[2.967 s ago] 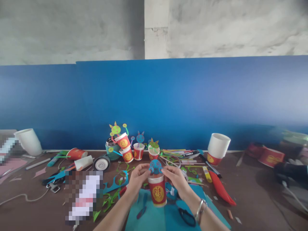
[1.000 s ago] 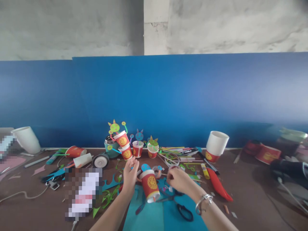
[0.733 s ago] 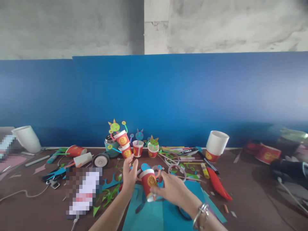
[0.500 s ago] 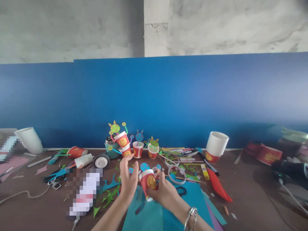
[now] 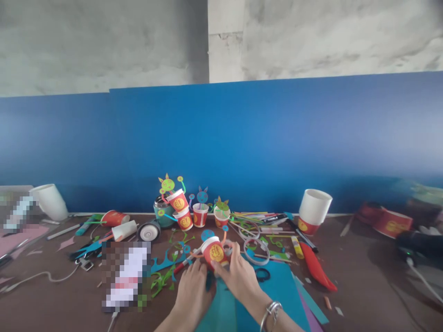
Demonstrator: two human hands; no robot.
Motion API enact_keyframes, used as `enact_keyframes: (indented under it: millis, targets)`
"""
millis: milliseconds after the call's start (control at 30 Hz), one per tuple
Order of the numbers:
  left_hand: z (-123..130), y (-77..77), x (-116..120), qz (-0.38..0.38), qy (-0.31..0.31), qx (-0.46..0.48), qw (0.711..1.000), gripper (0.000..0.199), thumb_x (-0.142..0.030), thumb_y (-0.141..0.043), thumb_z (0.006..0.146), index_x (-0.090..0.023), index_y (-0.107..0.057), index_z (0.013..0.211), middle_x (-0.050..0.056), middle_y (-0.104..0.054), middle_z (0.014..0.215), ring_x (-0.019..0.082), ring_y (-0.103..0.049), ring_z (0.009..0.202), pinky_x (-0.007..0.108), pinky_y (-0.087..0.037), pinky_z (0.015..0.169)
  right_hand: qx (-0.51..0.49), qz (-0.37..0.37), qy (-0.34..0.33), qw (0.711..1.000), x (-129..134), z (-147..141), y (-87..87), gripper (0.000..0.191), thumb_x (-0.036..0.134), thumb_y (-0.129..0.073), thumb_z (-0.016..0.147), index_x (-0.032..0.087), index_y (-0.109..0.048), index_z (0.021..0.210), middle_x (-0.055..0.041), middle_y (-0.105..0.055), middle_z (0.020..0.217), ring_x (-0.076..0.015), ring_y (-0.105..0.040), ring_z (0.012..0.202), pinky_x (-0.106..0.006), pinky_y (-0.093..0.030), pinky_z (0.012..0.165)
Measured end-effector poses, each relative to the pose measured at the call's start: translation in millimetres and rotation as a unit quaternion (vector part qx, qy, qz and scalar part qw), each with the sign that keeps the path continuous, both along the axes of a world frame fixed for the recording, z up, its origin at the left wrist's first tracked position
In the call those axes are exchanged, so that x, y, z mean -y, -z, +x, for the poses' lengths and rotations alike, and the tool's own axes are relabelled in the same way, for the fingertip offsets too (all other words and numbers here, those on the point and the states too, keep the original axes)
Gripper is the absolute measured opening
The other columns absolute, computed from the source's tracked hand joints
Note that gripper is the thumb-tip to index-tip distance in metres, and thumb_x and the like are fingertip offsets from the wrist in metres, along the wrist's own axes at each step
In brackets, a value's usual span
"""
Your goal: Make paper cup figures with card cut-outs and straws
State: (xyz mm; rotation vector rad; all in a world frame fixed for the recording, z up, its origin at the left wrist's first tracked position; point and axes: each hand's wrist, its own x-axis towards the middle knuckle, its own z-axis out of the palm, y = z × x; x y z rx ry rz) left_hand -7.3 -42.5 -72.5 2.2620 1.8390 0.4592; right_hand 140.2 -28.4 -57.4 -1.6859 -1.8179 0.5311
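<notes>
My right hand [image 5: 240, 272] grips a red and white paper cup [image 5: 214, 252] low on its side, tilted above the blue paper. A blue round cutout [image 5: 207, 235] shows at the cup's rim, and an orange strip [image 5: 224, 236] with a blue disc sticks up at its right. Palm down, my left hand [image 5: 194, 288] is just below and left of the cup. Its fingers point away and bend downward; their tips are hidden, so I cannot tell whether they hold anything. Blue sheets of paper [image 5: 273, 299] lie under both hands, with a dark ring-shaped handle [image 5: 263, 275] on them.
Behind stand decorated cups [image 5: 200, 216] with paper animal faces, beside a teal flask [image 5: 162, 214]. Rolls of tape [image 5: 256, 251], a glue stick [image 5: 296, 247], a red pouch-like thing [image 5: 316, 267] and stacked white cups [image 5: 314, 207] are at right. Green scraps [image 5: 162, 280] lie at left.
My left hand has dropped from its raised position beside the cup to just above the paper, turning palm down. The cup in my right hand has moved slightly up and tilted differently.
</notes>
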Motion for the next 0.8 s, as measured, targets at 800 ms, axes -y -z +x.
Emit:
enact_keyframes:
  millis: [800]
  targets:
    - [9,-46.8,1,0.107,0.113,0.191,0.969,0.020,-0.015,-0.034,0.086,-0.022,-0.051,0.079,0.001,-0.062,0.074,0.015,-0.061,0.068,0.025,-0.046,0.065,0.234,-0.091,-0.025,0.968,-25,84,-38.7,0.023,0.004,-0.054,0.064,0.018,-0.068,0.077,-0.0100,-0.070,0.092,-0.0242,-0.062,0.089,-0.027,-0.037,0.069]
